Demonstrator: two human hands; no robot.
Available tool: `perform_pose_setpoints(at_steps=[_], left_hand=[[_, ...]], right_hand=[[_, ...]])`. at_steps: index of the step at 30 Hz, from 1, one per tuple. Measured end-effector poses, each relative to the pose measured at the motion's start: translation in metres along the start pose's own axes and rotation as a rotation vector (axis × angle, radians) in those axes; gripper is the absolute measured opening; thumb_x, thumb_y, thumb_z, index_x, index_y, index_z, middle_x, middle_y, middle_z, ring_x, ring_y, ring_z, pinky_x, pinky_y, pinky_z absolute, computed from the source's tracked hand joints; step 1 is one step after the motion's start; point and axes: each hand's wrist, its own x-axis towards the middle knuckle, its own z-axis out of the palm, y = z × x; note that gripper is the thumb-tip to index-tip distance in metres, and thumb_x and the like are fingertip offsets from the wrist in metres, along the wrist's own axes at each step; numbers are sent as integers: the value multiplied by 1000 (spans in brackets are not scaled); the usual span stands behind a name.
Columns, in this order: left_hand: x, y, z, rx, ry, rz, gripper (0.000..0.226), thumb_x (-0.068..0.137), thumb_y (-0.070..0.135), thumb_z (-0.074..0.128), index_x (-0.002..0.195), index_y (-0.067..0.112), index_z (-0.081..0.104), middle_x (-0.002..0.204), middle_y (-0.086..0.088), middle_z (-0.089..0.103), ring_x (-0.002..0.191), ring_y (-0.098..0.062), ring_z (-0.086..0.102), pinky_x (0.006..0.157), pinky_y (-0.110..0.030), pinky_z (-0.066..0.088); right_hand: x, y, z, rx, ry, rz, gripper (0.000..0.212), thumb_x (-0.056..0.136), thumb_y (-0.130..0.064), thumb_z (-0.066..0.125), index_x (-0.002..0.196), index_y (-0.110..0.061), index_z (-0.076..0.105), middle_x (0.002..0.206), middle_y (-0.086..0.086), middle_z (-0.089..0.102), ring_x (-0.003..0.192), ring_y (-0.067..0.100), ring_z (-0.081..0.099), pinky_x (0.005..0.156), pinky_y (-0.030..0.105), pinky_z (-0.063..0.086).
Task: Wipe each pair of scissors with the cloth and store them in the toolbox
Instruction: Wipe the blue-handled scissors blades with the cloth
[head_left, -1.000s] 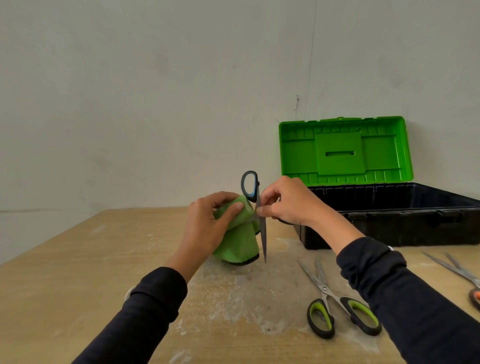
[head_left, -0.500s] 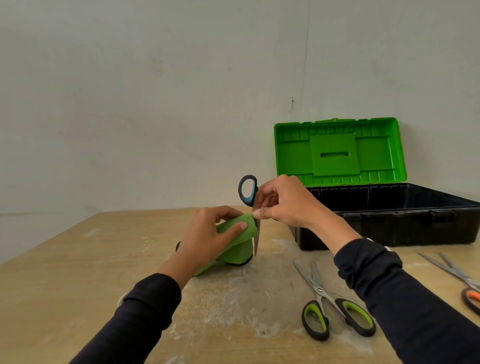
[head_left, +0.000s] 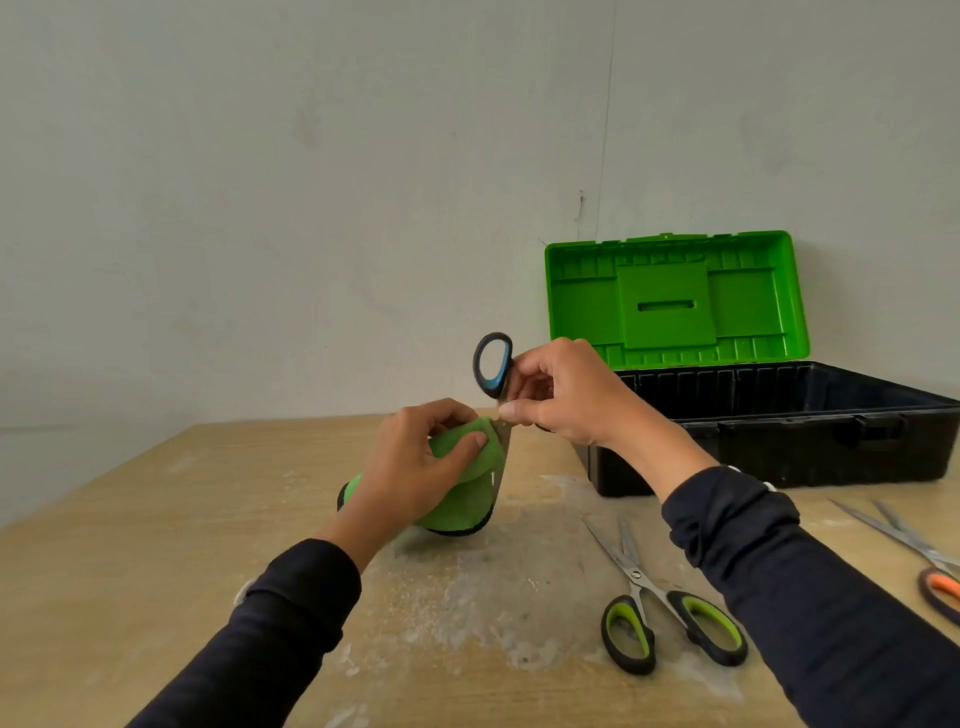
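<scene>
right hand (head_left: 563, 395) at frame centre, fingers (head_left: 524, 413) pinching blue-handled scissors (head_left: 493, 382), blades down. left hand (head_left: 415, 462) fingers curled, gripping green cloth (head_left: 467, 483) against blade.

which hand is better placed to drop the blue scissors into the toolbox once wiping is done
Probably the right hand. It already grips the blue-handled scissors and sits right beside the open toolbox. The left hand holds the green cloth, farther from the box.
</scene>
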Motion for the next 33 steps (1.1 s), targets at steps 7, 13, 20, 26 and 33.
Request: perform_pose_setpoints(at_steps=[7, 13, 20, 26, 33], left_hand=[[0, 4, 4, -56, -6, -1, 7, 80, 27, 69, 86, 23, 68, 79, 13, 67, 76, -1, 60, 67, -18, 47], [0, 8, 5, -75, 29, 16, 7, 84, 23, 64, 90, 24, 69, 79, 13, 68, 77, 0, 60, 66, -13, 47], [1, 5, -2, 13, 50, 51, 7, 83, 22, 64, 88, 20, 68, 75, 12, 65, 80, 1, 57, 65, -7, 43], [1, 9, 0, -15, 57, 53, 7, 82, 23, 66, 89, 20, 67, 78, 9, 66, 75, -2, 58, 65, -9, 43], [0, 13, 2, 16, 5, 82, 9, 86, 20, 60, 94, 18, 66, 79, 9, 65, 76, -4, 59, 64, -8, 42]], right_hand=[[0, 0, -3, -53, -87, 4, 11, 74, -9, 75, 69, -13, 66, 62, -2, 64, 55, 2, 57, 58, 14, 45], [1, -1, 4, 27, -14, -24, 12, 71, -6, 76, 68, -14, 68, 66, 4, 68, 57, 7, 61, 58, 16, 50], [0, 1, -8, 66, 2, -23, 17, 72, -7, 76, 67, -20, 65, 65, -3, 66, 59, 5, 60, 62, 17, 51], [0, 0, -6, 31, -38, -28, 17, 73, -7, 75, 66, -18, 65, 63, -5, 64, 55, -2, 57, 57, 13, 47], [1, -2, 1, 101, -17, -30, 23, 71, -5, 76, 63, -21, 63, 62, -3, 65, 53, -1, 57, 57, 14, 48]])
